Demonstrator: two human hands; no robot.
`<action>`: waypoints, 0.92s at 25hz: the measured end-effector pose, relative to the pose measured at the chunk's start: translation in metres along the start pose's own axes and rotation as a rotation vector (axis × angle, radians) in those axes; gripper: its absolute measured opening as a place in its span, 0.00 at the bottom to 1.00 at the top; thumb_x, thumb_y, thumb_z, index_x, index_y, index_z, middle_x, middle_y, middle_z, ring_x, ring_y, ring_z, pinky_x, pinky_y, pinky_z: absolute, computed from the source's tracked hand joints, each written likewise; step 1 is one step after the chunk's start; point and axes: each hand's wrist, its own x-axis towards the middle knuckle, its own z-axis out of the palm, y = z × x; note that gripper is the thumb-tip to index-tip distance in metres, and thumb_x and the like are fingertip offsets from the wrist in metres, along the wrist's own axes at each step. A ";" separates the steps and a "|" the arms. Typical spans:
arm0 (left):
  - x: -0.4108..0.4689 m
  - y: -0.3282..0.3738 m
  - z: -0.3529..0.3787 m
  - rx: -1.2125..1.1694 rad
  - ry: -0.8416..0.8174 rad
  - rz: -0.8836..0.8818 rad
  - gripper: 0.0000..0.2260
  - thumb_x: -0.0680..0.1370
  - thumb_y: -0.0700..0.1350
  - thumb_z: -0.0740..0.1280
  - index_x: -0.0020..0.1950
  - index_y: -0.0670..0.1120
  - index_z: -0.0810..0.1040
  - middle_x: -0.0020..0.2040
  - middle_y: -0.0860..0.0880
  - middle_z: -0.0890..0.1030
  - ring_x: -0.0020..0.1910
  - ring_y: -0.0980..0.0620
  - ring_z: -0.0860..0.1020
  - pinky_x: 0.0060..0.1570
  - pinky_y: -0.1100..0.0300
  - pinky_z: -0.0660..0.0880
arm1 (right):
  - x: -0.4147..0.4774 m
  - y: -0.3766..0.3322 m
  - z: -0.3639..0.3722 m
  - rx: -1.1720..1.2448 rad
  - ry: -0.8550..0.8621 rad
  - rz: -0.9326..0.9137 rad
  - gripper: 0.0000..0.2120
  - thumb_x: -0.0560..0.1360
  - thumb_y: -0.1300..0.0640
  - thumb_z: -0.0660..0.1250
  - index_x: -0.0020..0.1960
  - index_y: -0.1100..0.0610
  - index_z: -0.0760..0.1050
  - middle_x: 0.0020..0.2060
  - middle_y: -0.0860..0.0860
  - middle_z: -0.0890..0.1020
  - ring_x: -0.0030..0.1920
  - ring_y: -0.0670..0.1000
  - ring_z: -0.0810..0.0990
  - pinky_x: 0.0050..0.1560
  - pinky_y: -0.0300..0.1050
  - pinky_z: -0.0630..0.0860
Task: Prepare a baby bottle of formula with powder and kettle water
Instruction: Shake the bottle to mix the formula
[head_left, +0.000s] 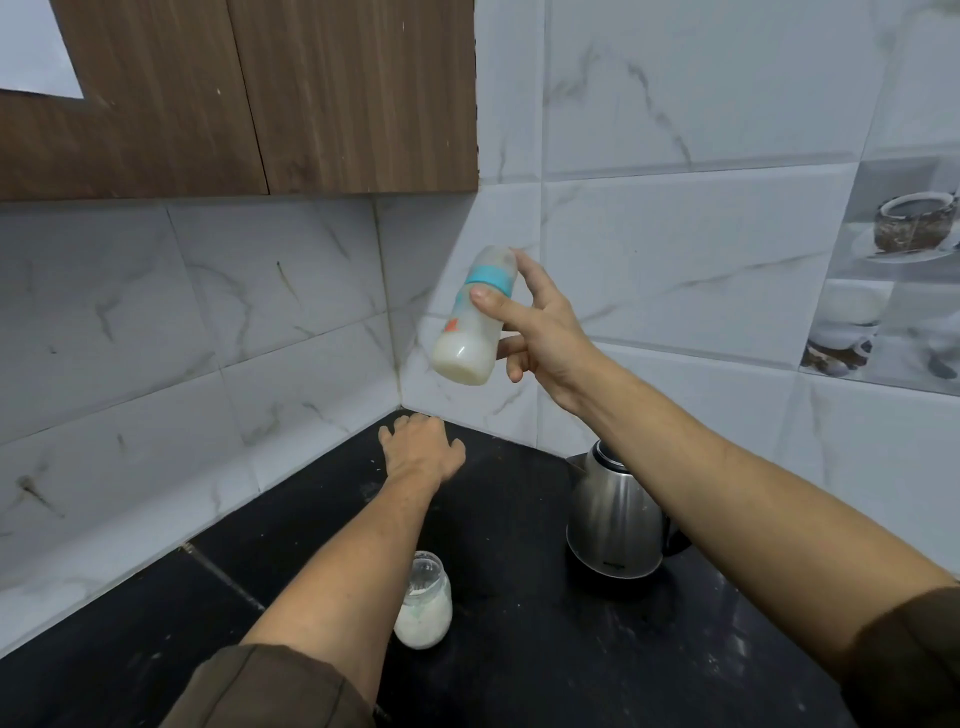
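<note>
Above the counter (519, 597), right hand (545, 338) grips tilted bottle (475, 317) (left hand (421, 449) flat, empty).

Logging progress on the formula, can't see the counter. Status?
Right hand grips capped baby bottle aloft, tilted, milky liquid inside. Left hand flat on counter, empty. Kettle and powder jar below, clear of hands.

Right hand (540, 338): raised before the tiled wall, grip closed around the bottle (474, 318)
Bottle: tilted, cap up, milky liquid at its base
Left hand (422, 453): palm down on the worktop (519, 675)
Jar (423, 603): open, white powder inside, beside left forearm
Kettle (615, 519): steel, standing under right forearm
</note>
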 end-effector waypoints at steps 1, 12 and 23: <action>0.000 0.001 -0.001 -0.005 0.008 0.005 0.18 0.80 0.56 0.65 0.61 0.46 0.82 0.61 0.45 0.81 0.65 0.43 0.76 0.72 0.40 0.67 | 0.000 -0.002 0.000 0.014 0.013 -0.034 0.37 0.76 0.49 0.77 0.80 0.42 0.63 0.62 0.61 0.82 0.33 0.54 0.84 0.21 0.40 0.71; 0.001 -0.001 -0.002 0.012 0.006 0.003 0.18 0.80 0.56 0.64 0.60 0.45 0.83 0.60 0.45 0.82 0.65 0.43 0.75 0.71 0.41 0.67 | 0.003 -0.012 -0.002 0.040 0.089 -0.021 0.36 0.78 0.50 0.76 0.80 0.44 0.63 0.59 0.59 0.84 0.34 0.56 0.85 0.18 0.39 0.68; -0.002 -0.002 -0.004 0.003 0.013 0.002 0.19 0.79 0.56 0.64 0.62 0.45 0.82 0.61 0.45 0.81 0.65 0.43 0.75 0.72 0.40 0.67 | 0.008 -0.014 -0.009 0.154 0.231 0.041 0.35 0.77 0.49 0.76 0.79 0.46 0.64 0.62 0.61 0.83 0.38 0.58 0.88 0.19 0.39 0.69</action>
